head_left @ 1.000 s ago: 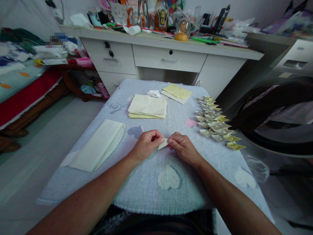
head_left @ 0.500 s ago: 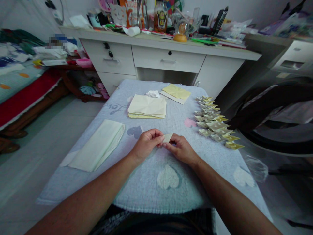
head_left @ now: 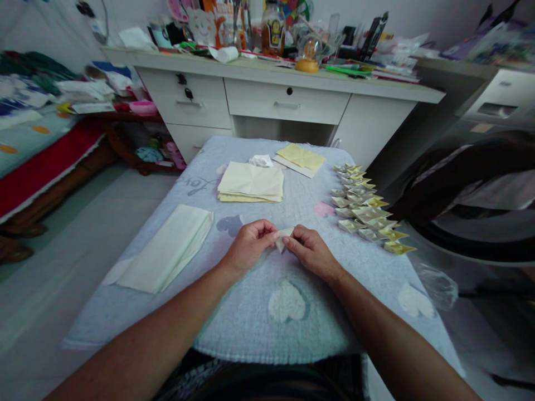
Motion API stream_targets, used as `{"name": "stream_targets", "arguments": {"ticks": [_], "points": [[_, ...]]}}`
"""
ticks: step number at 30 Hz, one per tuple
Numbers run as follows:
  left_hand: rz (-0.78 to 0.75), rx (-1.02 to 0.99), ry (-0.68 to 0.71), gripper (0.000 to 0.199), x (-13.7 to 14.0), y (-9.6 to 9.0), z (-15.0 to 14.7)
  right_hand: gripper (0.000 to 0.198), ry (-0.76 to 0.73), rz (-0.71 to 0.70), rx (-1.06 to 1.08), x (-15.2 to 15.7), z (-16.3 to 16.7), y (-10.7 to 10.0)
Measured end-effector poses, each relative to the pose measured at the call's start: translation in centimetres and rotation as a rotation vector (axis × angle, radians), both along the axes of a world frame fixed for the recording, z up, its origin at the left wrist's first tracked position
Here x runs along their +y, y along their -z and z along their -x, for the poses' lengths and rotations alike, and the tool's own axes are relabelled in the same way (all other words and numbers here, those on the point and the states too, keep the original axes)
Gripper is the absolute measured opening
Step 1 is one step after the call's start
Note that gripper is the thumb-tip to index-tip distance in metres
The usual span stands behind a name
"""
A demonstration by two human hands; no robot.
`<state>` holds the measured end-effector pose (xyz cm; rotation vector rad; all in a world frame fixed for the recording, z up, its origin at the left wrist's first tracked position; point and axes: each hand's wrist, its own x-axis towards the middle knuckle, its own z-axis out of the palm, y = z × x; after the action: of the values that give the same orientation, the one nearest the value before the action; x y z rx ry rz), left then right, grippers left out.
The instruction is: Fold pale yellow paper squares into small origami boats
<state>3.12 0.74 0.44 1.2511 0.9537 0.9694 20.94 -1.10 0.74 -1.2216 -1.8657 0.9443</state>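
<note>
Between my two hands is a small folded piece of paper (head_left: 283,239), pale cream, held just over the cloth-covered table (head_left: 259,312). My left hand (head_left: 253,243) pinches its left side between thumb and fingers. On its right side my right hand (head_left: 309,248) is closed, the thumb pressing on the face of the paper. A pointed corner hangs down between the thumbs. To the right stand several folded paper boats (head_left: 368,214) in close rows, some silvery, some yellow. Beyond my hands lies a stack of creased cream paper sheets (head_left: 251,181).
A long folded pale bundle (head_left: 169,248) lies at the left. At the table's far side are yellow and white sheets (head_left: 300,159) and a crumpled white tissue (head_left: 261,160). Behind stands a cluttered white desk (head_left: 288,106); a washing machine (head_left: 497,111) is at the right.
The right thumb has moved up onto the paper's face, and a corner of the paper now points down between my hands. My left hand has hardly moved.
</note>
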Motion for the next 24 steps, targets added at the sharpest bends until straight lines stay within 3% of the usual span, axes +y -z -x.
{"name": "stream_targets", "arguments": {"ticks": [4,13,20,24], "points": [[-0.043,0.014,0.014,0.016,0.04,0.45,-0.05,0.034,-0.014,-0.025,0.012,0.16,-0.13,0.08],[-0.16,0.142,-0.002,0.013,0.0,0.82,0.18,0.033,-0.071,0.072,0.086,0.1,-0.25,0.04],[-0.283,0.285,0.045,0.034,-0.33,0.17,0.38,0.031,-0.048,0.042,0.103,0.17,-0.24,0.01],[-0.292,0.297,0.053,0.034,-0.28,0.44,0.44,0.026,-0.04,-0.004,0.059,0.2,-0.22,0.05]]}}
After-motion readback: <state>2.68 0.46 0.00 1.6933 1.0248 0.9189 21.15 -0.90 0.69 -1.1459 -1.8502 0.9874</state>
